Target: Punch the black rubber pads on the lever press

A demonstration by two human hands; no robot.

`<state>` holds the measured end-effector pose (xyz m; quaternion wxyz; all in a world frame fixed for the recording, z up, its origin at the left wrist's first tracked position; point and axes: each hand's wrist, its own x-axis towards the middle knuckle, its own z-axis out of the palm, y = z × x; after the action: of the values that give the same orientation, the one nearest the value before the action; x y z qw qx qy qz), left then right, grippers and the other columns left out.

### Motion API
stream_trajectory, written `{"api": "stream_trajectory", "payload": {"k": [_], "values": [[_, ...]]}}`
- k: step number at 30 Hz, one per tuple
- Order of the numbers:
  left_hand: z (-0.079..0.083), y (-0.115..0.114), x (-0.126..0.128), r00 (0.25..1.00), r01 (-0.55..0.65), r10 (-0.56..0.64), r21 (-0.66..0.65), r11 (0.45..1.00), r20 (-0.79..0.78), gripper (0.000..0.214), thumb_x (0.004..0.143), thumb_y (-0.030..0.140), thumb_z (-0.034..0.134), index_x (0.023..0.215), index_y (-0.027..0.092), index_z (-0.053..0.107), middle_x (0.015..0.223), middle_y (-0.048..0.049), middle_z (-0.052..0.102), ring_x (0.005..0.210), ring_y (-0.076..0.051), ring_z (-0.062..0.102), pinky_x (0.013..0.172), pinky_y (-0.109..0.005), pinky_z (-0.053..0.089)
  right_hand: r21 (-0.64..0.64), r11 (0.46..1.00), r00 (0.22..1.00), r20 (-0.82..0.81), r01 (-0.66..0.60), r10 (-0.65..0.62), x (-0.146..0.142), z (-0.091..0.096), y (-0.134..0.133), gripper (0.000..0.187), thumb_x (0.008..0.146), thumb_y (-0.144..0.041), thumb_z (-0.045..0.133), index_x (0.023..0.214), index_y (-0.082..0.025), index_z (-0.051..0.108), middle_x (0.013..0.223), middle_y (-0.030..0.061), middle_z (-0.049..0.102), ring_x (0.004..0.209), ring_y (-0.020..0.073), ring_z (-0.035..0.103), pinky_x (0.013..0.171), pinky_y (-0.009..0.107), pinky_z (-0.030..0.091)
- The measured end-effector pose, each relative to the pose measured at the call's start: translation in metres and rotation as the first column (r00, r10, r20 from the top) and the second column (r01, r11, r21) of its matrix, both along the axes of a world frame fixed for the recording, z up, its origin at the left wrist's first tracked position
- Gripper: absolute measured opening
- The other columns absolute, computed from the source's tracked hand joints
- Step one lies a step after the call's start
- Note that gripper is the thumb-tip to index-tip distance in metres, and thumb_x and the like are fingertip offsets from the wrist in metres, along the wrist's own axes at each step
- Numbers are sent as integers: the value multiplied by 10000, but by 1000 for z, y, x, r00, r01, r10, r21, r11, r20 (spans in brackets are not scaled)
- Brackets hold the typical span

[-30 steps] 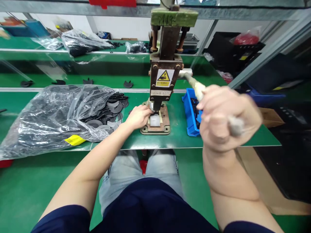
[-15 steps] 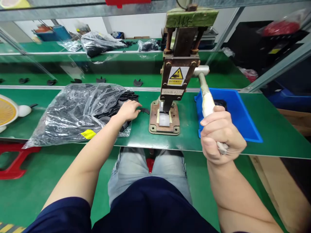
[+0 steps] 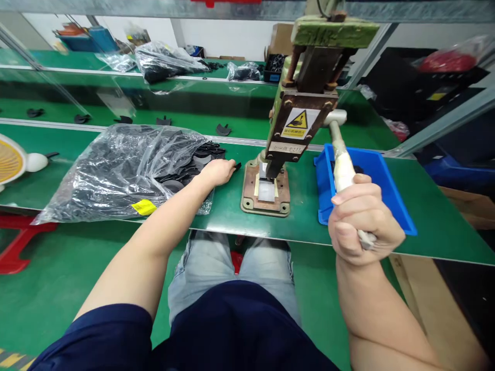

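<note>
My right hand (image 3: 367, 219) is wrapped round the taped lever handle (image 3: 342, 165) of a hand press (image 3: 299, 98). The press ram reaches down to a pale block on the bolted base plate (image 3: 247, 191). Left of the press, my left hand (image 3: 219, 172) has its fingers closed on a small black plastic part (image 3: 237, 166), whose tip sticks out past the fingertips. Most of that part is hidden by the hand. Just beside this hand, a clear plastic bag (image 3: 116, 170) lies with its mouth towards the press, and curved black parts (image 3: 209, 153) spill from it.
A blue bin (image 3: 400, 206) with something dark in it stands right of the press. Several black parts (image 3: 223, 130) lie spaced along the strip behind the bench. A yellow and white fan (image 3: 11, 159) sits at the left. A metal frame rail (image 3: 154, 10) crosses overhead.
My left hand has moved slightly right, away from the bag, and the black part is now in its fingers. My right hand stays on the lever. The view has shifted and tilted somewhat.
</note>
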<state>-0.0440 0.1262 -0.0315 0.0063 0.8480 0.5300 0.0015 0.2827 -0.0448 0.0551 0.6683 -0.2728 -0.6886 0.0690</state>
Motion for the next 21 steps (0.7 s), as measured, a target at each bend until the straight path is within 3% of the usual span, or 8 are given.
{"api": "stream_trajectory", "payload": {"k": [3, 7, 11, 13, 15, 16, 18, 21], "values": [[2, 1, -5, 996, 88, -88, 19, 996, 13, 395, 1038, 267, 503, 1374, 159, 681, 1193, -175, 761, 1136, -319, 731, 964, -399, 547, 109, 994, 997, 69, -27, 20, -3, 1, 2, 253, 761, -318, 728, 595, -254, 548, 602, -39, 592, 748, 205, 652, 1152, 648, 448], [16, -4, -8, 992, 66, -72, 65, 996, 108, 428, 999, 203, 528, 1385, 218, 712, 1232, -157, 697, 1082, -306, 734, 943, -392, 555, 114, 994, 998, 57, -7, 1, -7, 3, 3, 276, 796, -323, 718, 610, -247, 528, 612, -41, 585, 766, 199, 655, 1118, 617, 470], [26, -19, 4, 993, 95, -93, -21, 995, 71, 461, 907, 140, 626, 1348, 225, 728, 1194, -149, 720, 1081, -313, 736, 941, -382, 554, 116, 993, 999, 38, -4, 0, -9, 3, 2, 290, 819, -335, 724, 622, -251, 528, 612, -44, 583, 772, 193, 658, 1129, 601, 473], [23, -26, 13, 984, 102, -96, -39, 994, 149, 497, 925, 176, 643, 1418, 232, 665, 1188, -129, 759, 1115, -309, 734, 939, -377, 554, 115, 993, 999, 41, -14, 9, -9, 3, 1, 282, 824, -321, 722, 628, -249, 532, 615, -44, 584, 771, 191, 662, 1138, 594, 475], [15, -28, 19, 952, 33, -12, -65, 997, 307, 422, 953, 239, 665, 1374, 233, 662, 1152, -101, 791, 1067, -289, 748, 896, -363, 558, 113, 993, 998, 54, -24, 18, -7, 2, 1, 260, 818, -294, 721, 638, -247, 539, 626, -42, 595, 783, 194, 669, 1147, 592, 476], [11, -28, 20, 914, -24, 61, -96, 995, 401, 334, 960, 272, 682, 1290, 227, 686, 1102, -90, 801, 1004, -270, 755, 854, -348, 557, 114, 993, 998, 62, -29, 22, -7, 2, 1, 244, 813, -277, 717, 644, -246, 544, 633, -40, 602, 792, 196, 671, 1152, 592, 473], [6, -25, 20, 771, -126, 228, -208, 970, 595, 162, 973, 327, 703, 1086, 211, 695, 952, -64, 791, 824, -213, 736, 734, -302, 538, 121, 992, 997, 80, -31, 21, -6, 1, 0, 215, 801, -245, 706, 655, -250, 548, 646, -45, 608, 800, 195, 672, 1156, 590, 473], [6, -25, 21, 516, -80, 413, -438, 896, 751, 223, 1022, 408, 678, 956, 205, 613, 706, -2, 694, 571, -128, 622, 541, -230, 441, 125, 992, 997, 82, -10, 0, -6, 0, 1, 201, 804, -252, 684, 663, -269, 541, 658, -60, 604, 799, 194, 679, 1151, 584, 489]]}}
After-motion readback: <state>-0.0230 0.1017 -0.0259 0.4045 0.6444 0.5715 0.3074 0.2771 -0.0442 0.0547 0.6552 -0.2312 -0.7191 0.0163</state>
